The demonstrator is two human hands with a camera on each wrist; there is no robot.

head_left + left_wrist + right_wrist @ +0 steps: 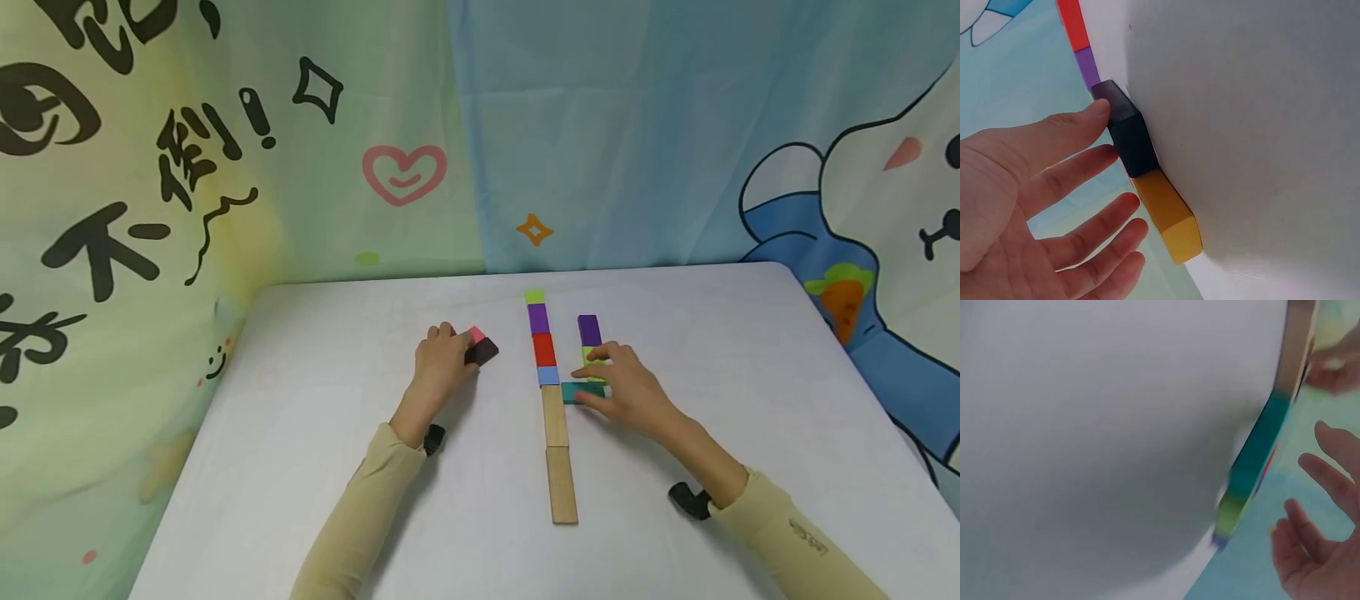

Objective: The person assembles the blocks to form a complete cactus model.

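In the head view my left hand point(441, 367) is over a black block point(483, 351) and a pink block point(476, 334). In the left wrist view the thumb overlaps the black block's edge while the other fingers fan out beside it and a yellow block point(1169, 215); whether it grips is not plain. Over a teal block point(582, 392) and a lime block point(596, 378) hovers my right hand point(630, 387), fingers spread. The right wrist view, blurred, shows those fingers apart from the teal block point(1257, 447).
A line of blocks runs along the white table point(337, 467): lime point(535, 297), purple point(538, 318), red point(543, 350), light blue point(549, 376), then two wooden planks point(555, 417). Another purple block point(589, 330) lies behind the right hand. Printed cloth point(600, 125) hangs behind.
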